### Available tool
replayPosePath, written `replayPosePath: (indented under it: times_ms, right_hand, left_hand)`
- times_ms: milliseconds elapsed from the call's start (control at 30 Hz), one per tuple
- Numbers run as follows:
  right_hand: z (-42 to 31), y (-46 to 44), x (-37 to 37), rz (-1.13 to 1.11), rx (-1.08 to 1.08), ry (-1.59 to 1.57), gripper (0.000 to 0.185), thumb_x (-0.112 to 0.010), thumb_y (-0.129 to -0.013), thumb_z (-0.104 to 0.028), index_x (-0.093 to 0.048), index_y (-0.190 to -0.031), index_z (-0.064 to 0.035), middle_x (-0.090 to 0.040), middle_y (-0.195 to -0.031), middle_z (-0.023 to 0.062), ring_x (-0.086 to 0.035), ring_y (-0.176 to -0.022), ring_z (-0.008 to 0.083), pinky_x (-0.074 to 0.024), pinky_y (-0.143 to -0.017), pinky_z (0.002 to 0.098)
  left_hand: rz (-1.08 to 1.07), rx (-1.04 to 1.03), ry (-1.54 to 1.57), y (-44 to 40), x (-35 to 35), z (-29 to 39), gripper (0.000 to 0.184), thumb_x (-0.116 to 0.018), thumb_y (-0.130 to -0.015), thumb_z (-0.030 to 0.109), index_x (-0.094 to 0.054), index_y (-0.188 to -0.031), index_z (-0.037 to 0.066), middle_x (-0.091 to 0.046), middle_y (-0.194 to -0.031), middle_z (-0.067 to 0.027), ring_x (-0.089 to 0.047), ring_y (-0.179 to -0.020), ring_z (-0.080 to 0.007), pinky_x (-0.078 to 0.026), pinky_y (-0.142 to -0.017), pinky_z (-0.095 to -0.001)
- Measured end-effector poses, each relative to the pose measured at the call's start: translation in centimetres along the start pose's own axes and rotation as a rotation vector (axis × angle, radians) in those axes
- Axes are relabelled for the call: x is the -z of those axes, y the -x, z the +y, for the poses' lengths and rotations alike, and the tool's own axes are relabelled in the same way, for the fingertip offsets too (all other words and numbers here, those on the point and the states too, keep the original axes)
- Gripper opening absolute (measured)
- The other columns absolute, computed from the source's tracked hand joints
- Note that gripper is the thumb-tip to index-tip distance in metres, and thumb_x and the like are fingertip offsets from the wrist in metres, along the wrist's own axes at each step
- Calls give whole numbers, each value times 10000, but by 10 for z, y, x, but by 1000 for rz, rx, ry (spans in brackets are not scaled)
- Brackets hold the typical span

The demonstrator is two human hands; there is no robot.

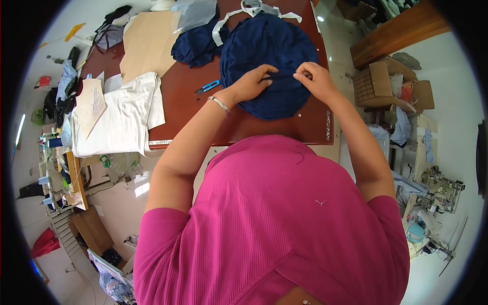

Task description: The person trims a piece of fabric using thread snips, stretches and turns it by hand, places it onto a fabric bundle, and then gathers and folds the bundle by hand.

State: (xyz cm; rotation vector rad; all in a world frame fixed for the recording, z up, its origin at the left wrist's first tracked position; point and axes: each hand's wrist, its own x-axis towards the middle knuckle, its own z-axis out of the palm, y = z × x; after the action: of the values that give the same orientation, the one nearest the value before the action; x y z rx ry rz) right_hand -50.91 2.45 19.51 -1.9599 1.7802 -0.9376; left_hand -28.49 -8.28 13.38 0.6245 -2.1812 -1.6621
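A big round heap of navy blue fabric (269, 46) lies in folds on the red-brown table, below both hands. My left hand (253, 84) rests on the left part of the heap, its fingers bent and the thumb apart from them. Over the right side of the same fabric, my right hand (316, 81) has thumb and fingertips pinched together. What sits in that pinch is too small to make out. Blue-handled thread snips (207, 87) lie on the table to the left of my left hand, untouched.
A second navy bundle (195, 44) and a clear plastic bag (195, 15) lie behind left. Brown paper pattern (147, 40) and white cloth (119, 117) cover the table's left side. White strips (219, 30) trail at the back. A cardboard box (373, 84) stands beyond the right edge.
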Motion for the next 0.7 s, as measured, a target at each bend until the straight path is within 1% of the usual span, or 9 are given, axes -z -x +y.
replayPosePath:
  times_ms: [67,133,167,267,300,400,500,600,700]
  right_hand:
    - [0,6,-5,159,213,145,131,-700,-849,-125,-634,-914,-32,-652,-949,89,-632,-879,283,-486,-772,382]
    - [-20,15,-10,267,427,290,130,-700,-834,-104,-638,-931,-44,-656,-986,77,-630,-925,296,-483,-804,397]
    - [-23,20,-14,165,506,292,156,-708,-816,-97,-639,-948,-53,-655,-1011,65,-625,-963,294,-474,-849,408]
    - [-26,30,-32,-179,384,124,173,-712,-801,-86,-642,-956,-53,-654,-1030,66,-622,-987,295,-476,-852,412]
    - [-25,31,-37,-191,396,175,180,-717,-795,-82,-644,-957,-57,-651,-1051,68,-623,-994,288,-482,-846,412]
    - [-18,34,-47,-168,340,219,138,-698,-816,-82,-647,-942,-60,-658,-1018,67,-628,-976,284,-482,-837,405]
    - [-17,36,-48,-157,238,105,89,-677,-847,-92,-648,-924,-58,-668,-976,68,-636,-951,282,-472,-845,394]
    - [-17,37,-48,-118,233,56,58,-662,-873,-109,-653,-907,-63,-670,-937,62,-641,-920,270,-468,-832,379]
    - [-27,41,-41,-124,298,93,57,-671,-876,-115,-656,-907,-71,-671,-932,58,-641,-910,252,-469,-815,370]
  left_hand:
    - [48,42,43,-5,6,0,310,-557,-965,-14,-492,-1265,27,-583,-1159,-42,-557,-1090,-97,-448,-950,-256]
    - [90,24,74,-8,8,3,256,-561,-969,1,-486,-1211,36,-564,-1101,-27,-544,-1060,-87,-437,-942,-259]
    - [109,3,34,-10,10,2,218,-557,-975,11,-505,-1185,37,-564,-1084,-20,-540,-1050,-85,-432,-938,-256]
    - [35,-34,-55,-13,15,4,86,-524,-999,41,-566,-1074,41,-564,-1014,3,-534,-1015,-75,-420,-922,-241]
    - [-10,-44,-81,-14,17,4,81,-510,-1008,51,-587,-1032,42,-564,-989,10,-532,-1003,-72,-416,-916,-235]
    - [-94,66,88,-16,19,4,179,-491,-1005,52,-664,-965,30,-641,-1019,-20,-564,-958,-102,-444,-888,-260]
    - [-63,92,258,-14,20,3,228,-485,-1013,55,-702,-1084,49,-640,-1070,-2,-540,-965,-85,-432,-907,-240]
    - [29,89,375,-14,22,4,264,-490,-1022,81,-691,-1191,64,-639,-1102,5,-528,-1002,-77,-417,-935,-225]
    - [30,47,383,-14,27,9,271,-491,-1029,105,-679,-1218,56,-640,-1129,-10,-530,-1061,-81,-401,-979,-227]
